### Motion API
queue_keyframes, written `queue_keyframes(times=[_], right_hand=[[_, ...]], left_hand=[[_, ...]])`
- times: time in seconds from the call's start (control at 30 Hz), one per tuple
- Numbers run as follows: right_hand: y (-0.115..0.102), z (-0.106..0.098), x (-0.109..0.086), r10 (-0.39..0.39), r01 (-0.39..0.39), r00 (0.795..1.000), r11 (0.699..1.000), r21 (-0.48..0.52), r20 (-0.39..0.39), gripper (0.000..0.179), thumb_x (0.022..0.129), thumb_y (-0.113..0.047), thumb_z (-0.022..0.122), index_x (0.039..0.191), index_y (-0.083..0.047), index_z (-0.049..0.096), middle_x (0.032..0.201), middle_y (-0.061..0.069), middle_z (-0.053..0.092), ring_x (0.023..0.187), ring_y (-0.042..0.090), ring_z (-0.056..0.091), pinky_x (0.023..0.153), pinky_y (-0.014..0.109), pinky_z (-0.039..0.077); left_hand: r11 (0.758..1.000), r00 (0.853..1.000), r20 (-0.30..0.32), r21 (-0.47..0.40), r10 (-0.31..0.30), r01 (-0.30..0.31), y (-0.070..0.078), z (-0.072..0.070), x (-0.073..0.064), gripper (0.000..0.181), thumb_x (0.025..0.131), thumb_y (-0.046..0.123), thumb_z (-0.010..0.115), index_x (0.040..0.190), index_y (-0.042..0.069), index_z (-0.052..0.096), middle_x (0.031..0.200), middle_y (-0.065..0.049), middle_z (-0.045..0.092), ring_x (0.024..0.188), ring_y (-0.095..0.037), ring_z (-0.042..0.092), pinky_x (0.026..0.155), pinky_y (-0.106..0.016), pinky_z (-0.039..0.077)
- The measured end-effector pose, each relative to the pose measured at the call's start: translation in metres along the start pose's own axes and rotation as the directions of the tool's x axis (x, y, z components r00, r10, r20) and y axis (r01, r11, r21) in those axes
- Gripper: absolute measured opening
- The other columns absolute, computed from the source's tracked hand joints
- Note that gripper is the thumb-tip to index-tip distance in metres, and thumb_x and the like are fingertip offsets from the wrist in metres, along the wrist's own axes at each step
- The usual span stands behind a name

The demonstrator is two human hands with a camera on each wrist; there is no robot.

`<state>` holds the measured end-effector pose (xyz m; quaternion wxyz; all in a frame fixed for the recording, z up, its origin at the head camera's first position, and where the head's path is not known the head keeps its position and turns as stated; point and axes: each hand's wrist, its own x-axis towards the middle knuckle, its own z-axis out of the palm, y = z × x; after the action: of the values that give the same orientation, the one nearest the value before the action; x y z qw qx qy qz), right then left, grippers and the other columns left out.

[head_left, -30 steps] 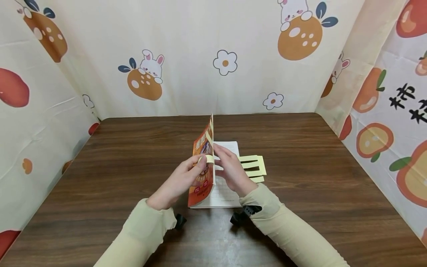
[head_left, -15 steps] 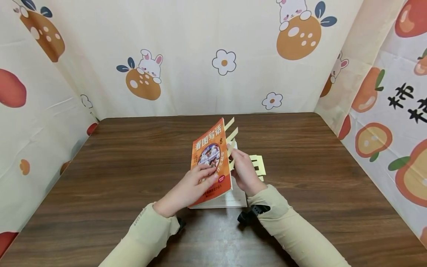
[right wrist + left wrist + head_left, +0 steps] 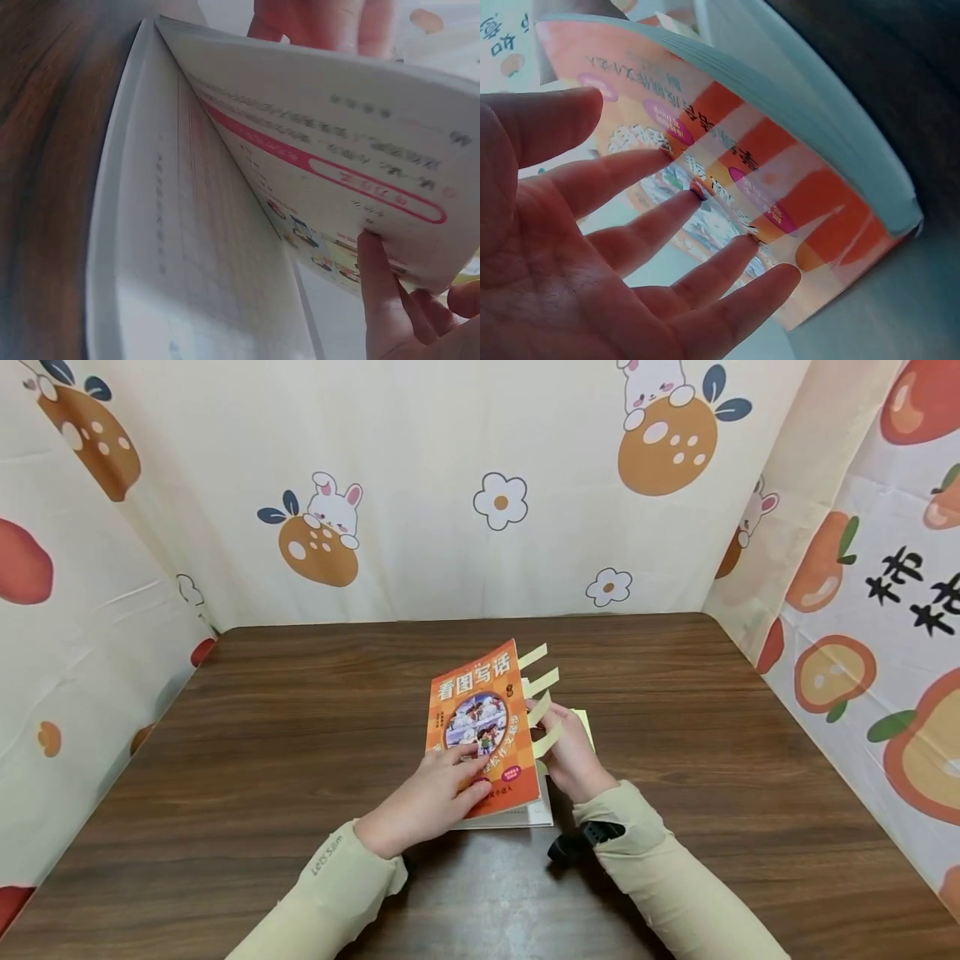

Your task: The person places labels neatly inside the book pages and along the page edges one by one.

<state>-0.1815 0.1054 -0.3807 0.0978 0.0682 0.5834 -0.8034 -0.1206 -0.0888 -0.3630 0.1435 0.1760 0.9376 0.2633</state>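
Observation:
An orange-covered book [image 3: 480,693] stands partly opened, its front half tilted up over the lower pages [image 3: 195,247]. Pale yellow strips [image 3: 542,682] stick out from its right edge. My left hand [image 3: 431,793] rests on the cover with fingers spread, and the left wrist view has its fingertips [image 3: 739,247] against the print. At the right edge, my right hand [image 3: 572,752] holds the raised half among the strips. One of its fingers [image 3: 375,262] reaches inside against a printed page, while the others bend near the page edge.
A pale yellow piece of cut paper [image 3: 583,720] lies behind the right hand, mostly covered by it. The brown wooden table [image 3: 315,710] runs back to a patterned curtain [image 3: 420,443], with more curtain at both sides.
The raised half of the book has swung from upright down toward the right. My left hand has gone from pinching at its edge to lying on the cover; my right hand has shifted right.

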Motion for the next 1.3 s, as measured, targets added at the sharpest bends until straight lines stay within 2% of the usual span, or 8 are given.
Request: queue_keyframes(times=[0.13,0.37,0.53,0.7,0.83,0.97,1.1,1.3], right_hand=[[0.002,-0.01,0.0,0.054,-0.054,0.999,0.998,0.023,0.006,0.037,0.104,-0.017,0.045,0.13,0.009,0.053,0.089,-0.002,0.066,0.079,0.009,0.064,0.076,0.027,0.054],[0.006,-0.021,0.001,0.134,-0.135,0.991,0.983,0.122,0.019,0.021,0.106,-0.016,0.038,0.097,-0.006,0.054,0.077,-0.003,0.062,0.067,0.007,0.057,0.067,0.023,0.049],[0.009,-0.027,0.001,0.175,-0.175,0.984,0.97,0.169,0.018,0.026,0.108,-0.026,0.034,0.099,-0.007,0.05,0.078,-0.003,0.061,0.065,0.006,0.055,0.067,0.022,0.045],[0.007,-0.033,-0.003,0.205,-0.201,0.979,0.965,0.17,-0.006,0.034,0.108,-0.036,0.036,0.093,-0.01,0.052,0.08,-0.002,0.064,0.081,0.012,0.065,0.078,0.03,0.052],[0.003,-0.041,-0.004,0.216,-0.213,0.976,0.969,0.122,-0.012,0.039,0.106,-0.041,0.037,0.112,-0.005,0.051,0.098,0.004,0.066,0.096,0.016,0.066,0.081,0.033,0.054],[-0.003,-0.05,-0.005,0.217,-0.219,0.976,0.973,0.068,0.033,0.055,0.106,-0.044,0.033,0.139,0.001,0.038,0.116,0.009,0.061,0.104,0.018,0.065,0.083,0.033,0.054],[-0.007,-0.058,-0.006,0.202,-0.204,0.976,0.979,0.017,0.077,0.059,0.108,-0.044,0.028,0.145,0.001,0.025,0.126,0.013,0.051,0.108,0.018,0.061,0.085,0.029,0.053],[-0.012,-0.07,-0.007,0.185,-0.184,0.979,0.983,-0.023,0.079,0.07,0.109,-0.041,0.023,0.155,0.003,-0.003,0.163,0.025,0.009,0.141,0.035,0.038,0.102,0.035,0.035]], left_hand=[[1.0,0.999,0.05,0.021,0.008,-0.009,-0.001,0.003,-0.001,0.05,0.1,0.037,0.057,0.145,0.017,0.052,0.155,-0.01,0.041,0.141,-0.037,0.032,0.11,-0.057,0.036],[0.999,0.996,0.088,0.049,0.019,-0.023,-0.001,0.005,-0.003,0.049,0.098,0.039,0.059,0.142,0.016,0.056,0.156,-0.009,0.04,0.142,-0.036,0.032,0.11,-0.056,0.037],[0.995,0.992,0.117,0.081,0.042,-0.052,-0.002,0.005,-0.002,0.05,0.097,0.04,0.06,0.14,0.014,0.058,0.157,-0.01,0.039,0.142,-0.035,0.031,0.111,-0.052,0.037],[0.993,0.988,0.146,0.097,0.051,-0.065,-0.002,0.003,-0.003,0.051,0.098,0.04,0.059,0.14,0.012,0.058,0.158,-0.011,0.038,0.144,-0.036,0.03,0.112,-0.052,0.036],[0.991,0.987,0.148,0.105,0.06,-0.076,-0.002,0.003,-0.002,0.05,0.098,0.04,0.059,0.139,0.012,0.059,0.157,-0.012,0.039,0.143,-0.037,0.031,0.112,-0.052,0.036],[0.99,0.986,0.15,0.11,0.066,-0.083,-0.002,0.004,-0.002,0.049,0.098,0.04,0.06,0.138,0.012,0.06,0.157,-0.012,0.039,0.141,-0.036,0.032,0.111,-0.052,0.037],[0.989,0.986,0.153,0.121,0.069,-0.088,-0.003,0.004,-0.002,0.05,0.097,0.04,0.06,0.139,0.012,0.059,0.158,-0.012,0.039,0.141,-0.034,0.033,0.111,-0.052,0.037],[0.986,0.986,0.15,0.135,0.079,-0.1,-0.003,0.004,-0.002,0.051,0.097,0.039,0.061,0.139,0.011,0.058,0.157,-0.013,0.039,0.14,-0.035,0.033,0.111,-0.051,0.036]])
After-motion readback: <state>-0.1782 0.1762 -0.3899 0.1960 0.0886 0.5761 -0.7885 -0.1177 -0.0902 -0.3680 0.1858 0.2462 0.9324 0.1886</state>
